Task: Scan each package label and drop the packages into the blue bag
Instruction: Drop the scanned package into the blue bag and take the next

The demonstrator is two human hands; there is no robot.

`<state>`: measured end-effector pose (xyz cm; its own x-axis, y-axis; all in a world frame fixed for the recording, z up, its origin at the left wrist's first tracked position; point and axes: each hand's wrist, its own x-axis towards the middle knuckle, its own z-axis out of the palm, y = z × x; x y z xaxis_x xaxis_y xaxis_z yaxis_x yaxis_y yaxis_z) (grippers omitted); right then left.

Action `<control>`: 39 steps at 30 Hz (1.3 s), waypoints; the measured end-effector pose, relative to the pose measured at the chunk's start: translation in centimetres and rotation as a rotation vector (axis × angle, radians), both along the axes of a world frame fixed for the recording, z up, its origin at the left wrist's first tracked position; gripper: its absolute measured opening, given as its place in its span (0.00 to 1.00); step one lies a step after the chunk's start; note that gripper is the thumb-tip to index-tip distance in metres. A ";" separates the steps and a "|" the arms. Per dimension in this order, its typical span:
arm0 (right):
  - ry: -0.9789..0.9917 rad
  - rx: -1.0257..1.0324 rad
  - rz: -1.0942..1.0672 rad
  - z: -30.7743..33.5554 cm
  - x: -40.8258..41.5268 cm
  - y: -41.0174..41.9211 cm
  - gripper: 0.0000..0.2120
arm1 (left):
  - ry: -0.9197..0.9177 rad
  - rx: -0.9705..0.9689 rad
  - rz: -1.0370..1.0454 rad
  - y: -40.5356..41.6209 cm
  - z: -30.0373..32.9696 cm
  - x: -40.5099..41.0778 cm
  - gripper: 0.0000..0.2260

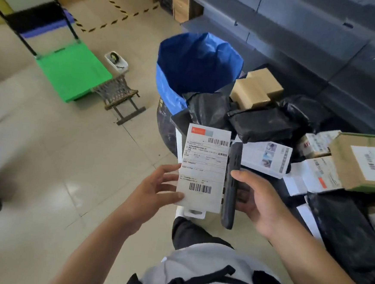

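The room has a pale tiled floor (46, 153), with yellow-black tape lines far at the back. On the left stands a green flat cart (73, 74), and just beside it a small folding stool (120, 98). In the middle the blue bag (197, 62) stands open and upright, and black packages (260, 123) lean at its mouth on the right side.

In front of the bag, the left hand (156, 188) holds a flat white package (204, 168) by its lower left edge; the thumb lies on the label near the lower barcode, and the other fingers are curled behind the package. The label faces up toward the camera. Just to the right of it, nearly touching, the right hand (260, 201) grips a dark handheld scanner (231, 185), its fingers curled round the body, the thumb on its upper side.

At the right lie cardboard boxes (360, 162) and more white and black parcels in a heap, below dark grey shelves (324, 40).
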<state>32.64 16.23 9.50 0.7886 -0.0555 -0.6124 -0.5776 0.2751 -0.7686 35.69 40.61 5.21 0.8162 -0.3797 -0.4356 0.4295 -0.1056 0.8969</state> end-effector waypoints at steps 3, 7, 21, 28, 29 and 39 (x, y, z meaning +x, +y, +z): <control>0.011 0.045 0.052 0.1 6.2 1.7 0.08 | 0.012 0.045 0.052 1.9 1.5 5.4 0.25; -0.006 0.099 0.092 0.1 13.6 3.1 0.10 | 0.026 0.096 0.090 3.8 3.3 12.0 0.25; 0.118 0.116 -0.184 -0.2 27.4 4.3 0.15 | 0.166 0.072 0.077 5.2 1.2 31.4 0.22; 0.121 0.110 -0.494 0.3 33.5 5.5 0.19 | 0.248 0.105 -0.012 4.1 -1.8 48.3 0.18; 0.123 0.106 -0.535 0.6 34.5 6.0 0.18 | 0.260 0.106 -0.033 3.8 -2.1 50.6 0.16; 0.217 0.035 -0.844 1.7 40.6 11.8 0.23 | 0.386 0.320 -0.452 -2.0 -9.0 66.2 0.21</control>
<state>73.26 28.02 11.22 0.3582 -0.5464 -0.7571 -0.3032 0.6989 -0.6478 101.92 38.63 -3.81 0.3701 -0.4515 -0.8119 0.5642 -0.5851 0.5826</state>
